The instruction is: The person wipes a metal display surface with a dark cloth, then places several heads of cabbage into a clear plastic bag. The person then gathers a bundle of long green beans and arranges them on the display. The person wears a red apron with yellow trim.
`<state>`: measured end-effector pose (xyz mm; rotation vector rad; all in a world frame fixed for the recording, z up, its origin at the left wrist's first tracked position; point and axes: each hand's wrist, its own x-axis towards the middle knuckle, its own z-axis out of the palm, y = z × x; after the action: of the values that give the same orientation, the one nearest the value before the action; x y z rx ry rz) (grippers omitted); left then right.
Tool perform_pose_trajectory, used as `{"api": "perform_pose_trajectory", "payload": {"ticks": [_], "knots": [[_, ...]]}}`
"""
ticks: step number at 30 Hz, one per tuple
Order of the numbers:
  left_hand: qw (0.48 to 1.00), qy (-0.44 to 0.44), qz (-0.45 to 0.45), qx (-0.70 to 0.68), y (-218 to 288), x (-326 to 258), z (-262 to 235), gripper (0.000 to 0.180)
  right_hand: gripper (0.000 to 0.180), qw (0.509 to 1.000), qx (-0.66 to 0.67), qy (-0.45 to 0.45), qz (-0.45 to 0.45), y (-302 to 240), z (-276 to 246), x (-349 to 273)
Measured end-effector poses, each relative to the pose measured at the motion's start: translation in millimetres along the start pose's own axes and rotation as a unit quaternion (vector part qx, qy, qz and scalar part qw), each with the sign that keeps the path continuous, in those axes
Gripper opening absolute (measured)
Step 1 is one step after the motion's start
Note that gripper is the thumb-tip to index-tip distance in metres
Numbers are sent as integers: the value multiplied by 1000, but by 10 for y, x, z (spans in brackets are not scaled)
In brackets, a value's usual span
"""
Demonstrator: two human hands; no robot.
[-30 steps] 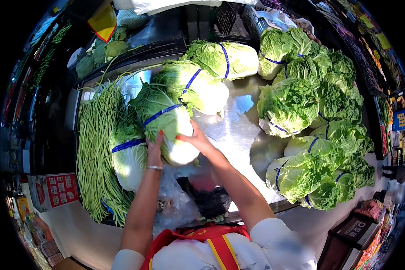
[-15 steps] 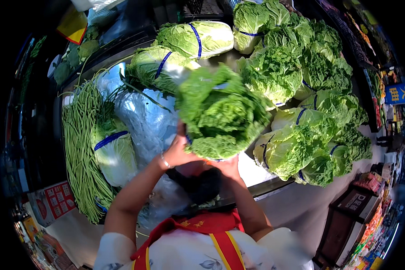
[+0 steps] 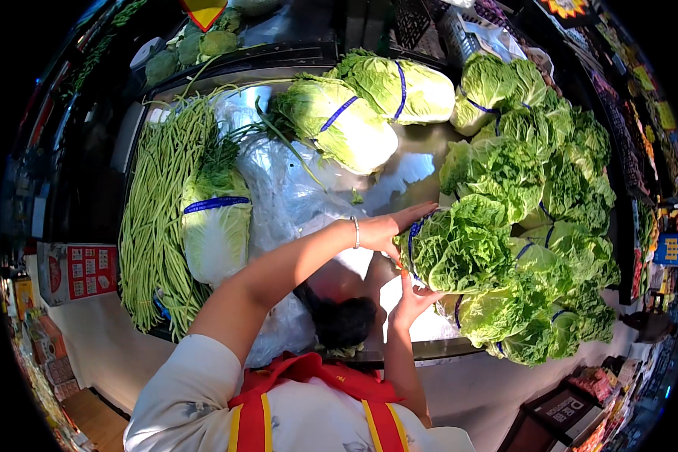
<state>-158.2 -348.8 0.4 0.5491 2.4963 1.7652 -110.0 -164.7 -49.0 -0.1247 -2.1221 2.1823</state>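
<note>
A napa cabbage [image 3: 465,247] with a blue band lies on its side against the cabbage pile at the right, leafy end pointing right. My left hand [image 3: 392,229] grips its pale base end from the far side, fingers stretched along it. Around the near side of that base my right hand [image 3: 412,301] is cupped, thumb pointing up. Part of the fingers of both hands is hidden by the cabbage. Right beside it are several banded napa cabbages [image 3: 561,226], stacked with leafy ends outward.
Two banded cabbages [image 3: 358,135] lie at the back of the metal display [image 3: 422,143]. Crumpled clear plastic [image 3: 279,196] covers its middle. Long green beans [image 3: 158,218] and a single cabbage [image 3: 217,237] lie at the left. Broccoli [image 3: 218,44] sits behind. The display's front edge [image 3: 444,350] is near my body.
Both hands have carried the cabbage from the middle to the right, lowering it against the pile. It has turned from leafy end up to lying sideways. The view has shifted too.
</note>
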Motion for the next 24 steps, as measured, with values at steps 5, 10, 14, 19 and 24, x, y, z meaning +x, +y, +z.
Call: {"api": "perform_pose_trajectory", "payload": {"ticks": [5,10,14,19,24], "knots": [[999,22,28,-29,-75,-33,93,112,78,990,86,-23,105,-7,-52,12],[1000,2,18,-16,-56,-55,59,100,79,942,120,51,309,36,-113,-188],[973,117,-117,-162,-524,-535,-186,73,53,930,29,-284,231,-508,505,-422],[699,534,-241,-410,-922,-960,-760,47,37,934,-107,-237,-245,-585,1984,471],[671,511,-253,-473,-1055,-893,-1169,85,75,895,-398,-105,-170,-128,2626,1346]]}}
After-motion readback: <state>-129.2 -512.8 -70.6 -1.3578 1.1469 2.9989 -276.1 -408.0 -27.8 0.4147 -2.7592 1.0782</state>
